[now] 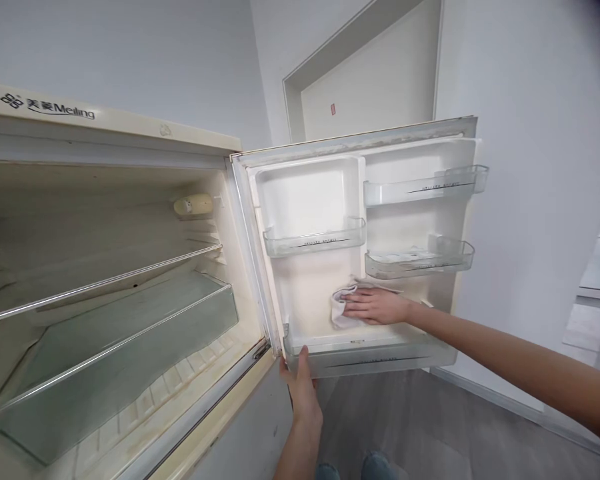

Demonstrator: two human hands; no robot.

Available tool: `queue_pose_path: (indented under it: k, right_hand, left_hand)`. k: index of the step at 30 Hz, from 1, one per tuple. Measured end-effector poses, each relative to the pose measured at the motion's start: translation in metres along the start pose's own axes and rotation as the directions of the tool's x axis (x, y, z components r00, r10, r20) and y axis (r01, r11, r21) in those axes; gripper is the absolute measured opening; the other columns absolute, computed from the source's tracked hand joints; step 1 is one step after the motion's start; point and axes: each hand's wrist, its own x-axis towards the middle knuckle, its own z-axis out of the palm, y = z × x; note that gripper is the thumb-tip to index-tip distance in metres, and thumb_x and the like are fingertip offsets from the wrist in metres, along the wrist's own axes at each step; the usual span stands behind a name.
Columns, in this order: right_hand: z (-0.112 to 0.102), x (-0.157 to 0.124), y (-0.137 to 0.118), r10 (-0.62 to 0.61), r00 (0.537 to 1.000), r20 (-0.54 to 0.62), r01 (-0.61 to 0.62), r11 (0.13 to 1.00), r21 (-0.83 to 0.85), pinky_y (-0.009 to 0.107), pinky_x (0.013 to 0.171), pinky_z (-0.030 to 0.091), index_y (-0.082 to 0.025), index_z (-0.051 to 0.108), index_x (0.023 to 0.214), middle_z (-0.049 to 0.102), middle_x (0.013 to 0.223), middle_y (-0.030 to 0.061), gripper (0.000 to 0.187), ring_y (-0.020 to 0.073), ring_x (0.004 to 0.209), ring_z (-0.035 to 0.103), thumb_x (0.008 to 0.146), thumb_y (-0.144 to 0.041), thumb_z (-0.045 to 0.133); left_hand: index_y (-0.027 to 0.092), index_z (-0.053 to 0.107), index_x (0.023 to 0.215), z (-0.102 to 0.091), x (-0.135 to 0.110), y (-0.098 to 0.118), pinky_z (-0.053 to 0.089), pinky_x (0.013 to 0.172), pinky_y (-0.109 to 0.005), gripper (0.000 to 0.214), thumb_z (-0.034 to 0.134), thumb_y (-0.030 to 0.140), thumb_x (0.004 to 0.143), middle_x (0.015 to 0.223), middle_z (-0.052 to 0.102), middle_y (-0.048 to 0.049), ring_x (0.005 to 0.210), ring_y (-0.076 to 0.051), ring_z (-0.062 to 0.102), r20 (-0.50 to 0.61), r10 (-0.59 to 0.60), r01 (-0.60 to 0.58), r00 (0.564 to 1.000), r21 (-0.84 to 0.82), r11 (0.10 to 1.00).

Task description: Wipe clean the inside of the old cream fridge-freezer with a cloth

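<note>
An old cream fridge (130, 133) stands open, its door (310, 293) swung out to the right. My right hand (375, 307) presses a white cloth (341, 308) flat against the door's inner panel, just above the bottom door bin (370, 357). The fingers lie stretched over the cloth. My left hand (300, 387) grips the lower edge of the door from below, thumb up on the front of the bin.
Inside the fridge are glass shelves (110, 313) with nothing on them. The door carries three more clear bins (315, 240) (425, 187) (420, 260). Grey floor (430, 433) lies below, a white wall (530, 167) to the right, a doorway behind.
</note>
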Motion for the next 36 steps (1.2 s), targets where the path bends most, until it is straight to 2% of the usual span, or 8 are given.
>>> queue_pose_path:
  k: [7,15,18,23,28,32,34,36]
  right_hand:
    - [-0.009,-0.054,0.000,0.324,0.940,-0.110,-0.340,0.844,-0.416,0.039,0.096,0.035,-0.025,0.049,0.136,0.062,0.122,0.0059,0.043,0.0238,0.117,0.050,0.094,-0.033,0.047]
    - [-0.009,-0.084,0.004,0.094,0.993,0.076,-0.057,0.917,-0.394,0.036,0.103,0.035,-0.026,0.054,0.130,0.056,0.132,0.0005,0.046,0.0184,0.128,0.043,0.089,-0.008,0.041]
    - [-0.014,-0.084,0.004,0.229,0.973,-0.008,-0.213,0.892,-0.399,0.038,0.101,0.037,-0.027,0.052,0.131,0.059,0.127,0.0023,0.045,0.0191,0.122,0.048,0.091,-0.012,0.042]
    - [-0.018,-0.078,-0.002,0.498,0.824,-0.269,-0.559,0.642,-0.524,0.043,0.090,0.040,-0.015,0.057,0.125,0.062,0.116,0.0137,0.036,0.0287,0.107,0.052,0.091,-0.026,0.048]
    - [-0.013,-0.080,-0.008,0.548,0.775,-0.315,-0.627,0.609,-0.485,0.041,0.089,0.039,-0.014,0.058,0.122,0.061,0.113,0.0151,0.035,0.0287,0.106,0.052,0.090,-0.022,0.047]
    - [-0.010,-0.091,-0.011,0.585,0.788,-0.194,-0.606,0.677,-0.417,0.041,0.085,0.041,-0.016,0.061,0.115,0.064,0.110,0.0124,0.030,0.0279,0.104,0.054,0.090,-0.020,0.044]
    - [-0.011,-0.092,-0.013,0.623,0.774,-0.116,-0.626,0.723,-0.293,0.042,0.084,0.043,-0.018,0.063,0.111,0.066,0.108,0.0112,0.030,0.0277,0.103,0.057,0.088,-0.020,0.044]
    - [-0.015,-0.087,-0.018,0.709,0.702,-0.067,-0.712,0.698,-0.078,0.040,0.081,0.045,-0.019,0.065,0.106,0.067,0.105,0.0104,0.029,0.0265,0.099,0.060,0.084,-0.022,0.047]
  left_hand:
    - [0.037,0.013,0.142,0.003,0.000,0.000,0.055,0.072,-0.030,0.095,0.070,0.058,0.068,0.143,0.046,-0.0086,0.115,-0.023,0.059,-0.016,-0.004,0.005,1.000,0.037,0.999]
    - [0.037,0.010,0.142,0.002,0.005,-0.006,0.054,0.068,-0.029,0.100,0.069,0.063,0.065,0.146,0.042,-0.0093,0.118,-0.025,0.058,0.024,0.019,-0.020,1.000,0.040,0.999]
    - [0.038,0.011,0.141,0.001,0.006,-0.007,0.054,0.067,-0.029,0.099,0.069,0.062,0.065,0.146,0.042,-0.0088,0.119,-0.026,0.057,0.021,0.016,-0.016,1.000,0.046,0.999]
    - [0.039,0.012,0.141,0.000,0.008,-0.008,0.055,0.066,-0.029,0.099,0.070,0.063,0.064,0.145,0.043,-0.0094,0.119,-0.027,0.057,0.023,0.023,-0.025,0.999,0.050,0.998]
    - [0.037,0.010,0.143,0.001,0.008,-0.009,0.055,0.065,-0.028,0.103,0.069,0.064,0.063,0.145,0.042,-0.0104,0.117,-0.026,0.058,0.019,0.024,-0.025,1.000,0.072,0.997]
    - [0.037,0.011,0.142,0.004,0.007,-0.009,0.056,0.067,-0.030,0.101,0.069,0.064,0.065,0.147,0.041,-0.0103,0.115,-0.026,0.060,0.020,0.035,-0.036,0.999,0.075,0.997]
    - [0.038,0.011,0.141,0.006,0.006,-0.008,0.056,0.069,-0.030,0.100,0.069,0.064,0.065,0.147,0.041,-0.0095,0.117,-0.026,0.059,0.009,0.025,-0.026,1.000,0.074,0.997]
    - [0.038,0.011,0.142,0.007,0.005,-0.007,0.056,0.070,-0.029,0.100,0.069,0.064,0.065,0.148,0.040,-0.0091,0.119,-0.026,0.058,-0.010,0.010,-0.009,1.000,0.079,0.997]
